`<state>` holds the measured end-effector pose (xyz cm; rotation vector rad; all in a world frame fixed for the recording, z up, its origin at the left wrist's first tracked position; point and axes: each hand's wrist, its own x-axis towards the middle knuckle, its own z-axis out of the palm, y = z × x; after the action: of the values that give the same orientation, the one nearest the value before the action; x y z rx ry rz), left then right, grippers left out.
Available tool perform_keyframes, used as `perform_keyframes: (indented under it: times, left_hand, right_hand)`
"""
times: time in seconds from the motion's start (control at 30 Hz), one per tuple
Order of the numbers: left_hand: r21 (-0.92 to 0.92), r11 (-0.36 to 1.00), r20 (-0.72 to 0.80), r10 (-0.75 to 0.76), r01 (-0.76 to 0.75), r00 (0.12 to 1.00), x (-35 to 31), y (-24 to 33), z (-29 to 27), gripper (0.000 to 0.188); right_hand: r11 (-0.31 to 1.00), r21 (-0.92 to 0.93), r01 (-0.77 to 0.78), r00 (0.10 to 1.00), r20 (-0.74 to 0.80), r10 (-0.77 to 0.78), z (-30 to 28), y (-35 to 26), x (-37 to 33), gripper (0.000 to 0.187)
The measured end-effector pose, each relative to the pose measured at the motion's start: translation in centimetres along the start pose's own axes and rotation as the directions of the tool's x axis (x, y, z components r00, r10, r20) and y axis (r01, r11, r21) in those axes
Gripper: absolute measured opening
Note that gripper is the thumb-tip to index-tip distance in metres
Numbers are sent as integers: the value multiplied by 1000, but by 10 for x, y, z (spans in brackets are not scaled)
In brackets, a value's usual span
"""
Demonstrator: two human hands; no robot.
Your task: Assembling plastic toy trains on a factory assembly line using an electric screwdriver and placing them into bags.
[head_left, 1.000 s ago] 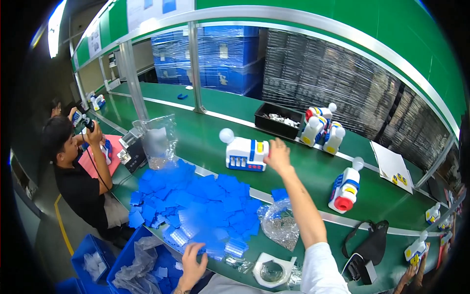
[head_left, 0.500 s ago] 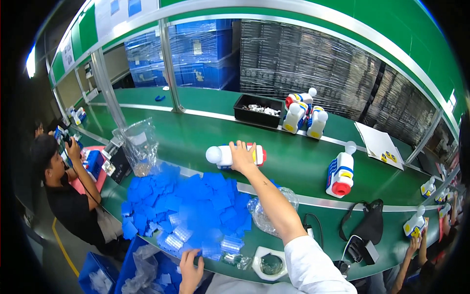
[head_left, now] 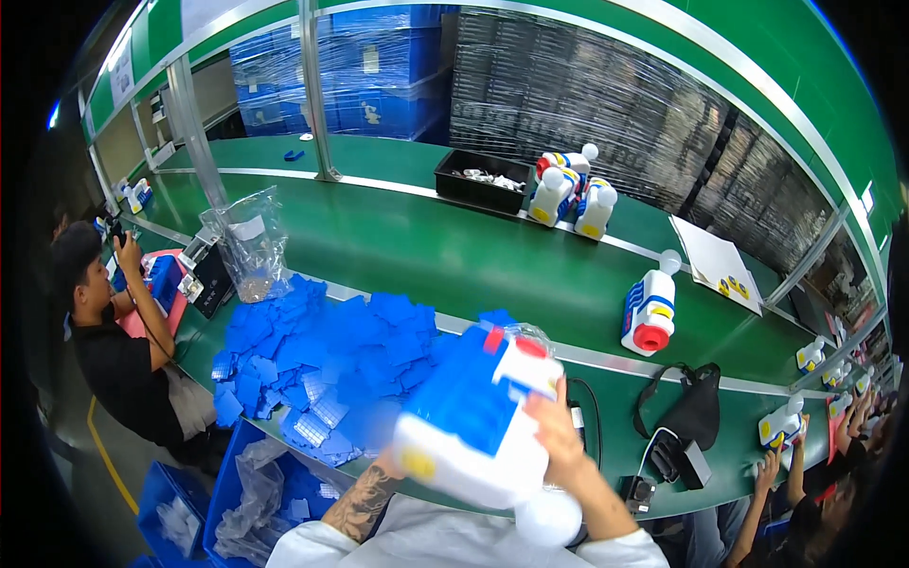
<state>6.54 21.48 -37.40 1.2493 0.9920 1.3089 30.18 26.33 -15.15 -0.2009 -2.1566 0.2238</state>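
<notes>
A white and blue plastic device with red parts at its far end and a white round knob at its near end is held up close in front of me, smeared by motion. My right hand grips its right side. At its lower left edge is my left hand, the fingers hidden behind the device or blurred. Beneath and to the left, a heap of blue square pieces covers part of the green bench.
A similar device stands on the green belt at right; several more are near the black bin. A clear bag stands left. A black pouch lies right. Co-workers sit at both sides; blue bins are below left.
My right hand has lifted the device off the belt and brought it near my body, turned. My left hand has moved up from the bench edge to the device.
</notes>
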Motion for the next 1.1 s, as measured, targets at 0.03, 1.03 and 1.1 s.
perform_keyframes:
  times: [0.03,1.03,1.1]
  left_hand:
    - [-28,999,30,-18,19,999,4,18,9,47]
    - [840,517,-19,328,-163,944,97,165,-25,24]
    - [964,262,-136,321,50,937,117,139,-84,33]
  right_hand:
    - [999,-43,22,1000,17,-22,-2,-15,-18,54]
    - [513,214,-831,544,118,831,-14,-39,-44,45]
    - [523,227,-822,553,99,827,-13,-42,-45,43]
